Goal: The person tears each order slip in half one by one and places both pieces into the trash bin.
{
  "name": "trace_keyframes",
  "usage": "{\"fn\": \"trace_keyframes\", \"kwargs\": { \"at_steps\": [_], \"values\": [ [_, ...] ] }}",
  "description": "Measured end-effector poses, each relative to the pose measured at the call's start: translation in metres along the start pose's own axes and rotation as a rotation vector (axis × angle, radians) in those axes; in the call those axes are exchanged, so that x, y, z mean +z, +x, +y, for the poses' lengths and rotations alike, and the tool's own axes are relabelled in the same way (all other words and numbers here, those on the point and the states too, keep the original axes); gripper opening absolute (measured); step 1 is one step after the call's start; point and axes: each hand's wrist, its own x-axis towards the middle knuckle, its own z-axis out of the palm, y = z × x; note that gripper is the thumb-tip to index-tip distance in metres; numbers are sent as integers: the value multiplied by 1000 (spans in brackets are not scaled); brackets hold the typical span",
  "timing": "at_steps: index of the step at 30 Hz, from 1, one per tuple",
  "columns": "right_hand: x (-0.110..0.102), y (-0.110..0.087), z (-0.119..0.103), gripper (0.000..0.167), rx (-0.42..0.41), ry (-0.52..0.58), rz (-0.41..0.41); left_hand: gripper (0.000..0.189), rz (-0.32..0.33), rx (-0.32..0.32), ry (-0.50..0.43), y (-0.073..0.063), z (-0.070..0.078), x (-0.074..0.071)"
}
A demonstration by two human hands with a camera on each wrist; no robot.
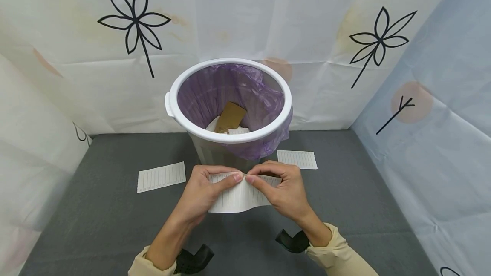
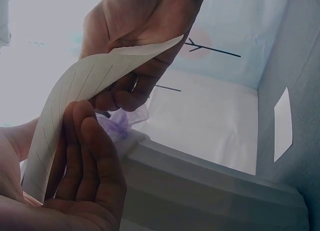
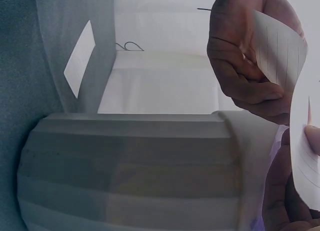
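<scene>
Both hands hold one sheet of lined paper (image 1: 239, 197) in front of the bin. My left hand (image 1: 207, 188) pinches its top edge near the middle, thumb in front and fingers behind. Close beside it, my right hand (image 1: 281, 186) pinches the same edge, the two thumb tips nearly meeting. The lower part of the sheet hangs down and bends in a wave. In the left wrist view the paper (image 2: 75, 83) curves between the two hands, with fingers behind it. The right wrist view shows the sheet (image 3: 280, 53) bowed, one part facing the camera.
A white-rimmed bin (image 1: 230, 138) with a purple liner (image 1: 195, 97) stands behind the hands. Inside lie a brown piece of card (image 1: 231, 117) and white paper scraps. One lined paper slip (image 1: 161, 177) lies left of the bin, another slip (image 1: 297, 159) right. Fabric walls surround the grey table (image 1: 107, 225).
</scene>
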Motion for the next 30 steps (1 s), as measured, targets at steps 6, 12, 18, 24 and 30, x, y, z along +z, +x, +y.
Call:
{"fn": "trace_keyframes", "kwargs": {
  "at_steps": [6, 12, 18, 24, 30],
  "values": [
    [1, -1, 2, 7, -20, 13, 12, 26, 2, -38, -53, 1, 0, 0],
    [3, 0, 1, 9, -35, 13, 38, 26, 23, -103, -106, 2, -1, 0],
    [3, 0, 1, 10, -34, 13, 64, 26, 63, -83, -86, 2, 1, 0],
    [3, 0, 0, 12, -41, 26, 87, 22, 126, -2, 24, 1, 2, 4],
    [3, -1, 1, 16, -96, 48, 96, 20, 181, 44, 91, 1, 0, 5]
  ]
}}
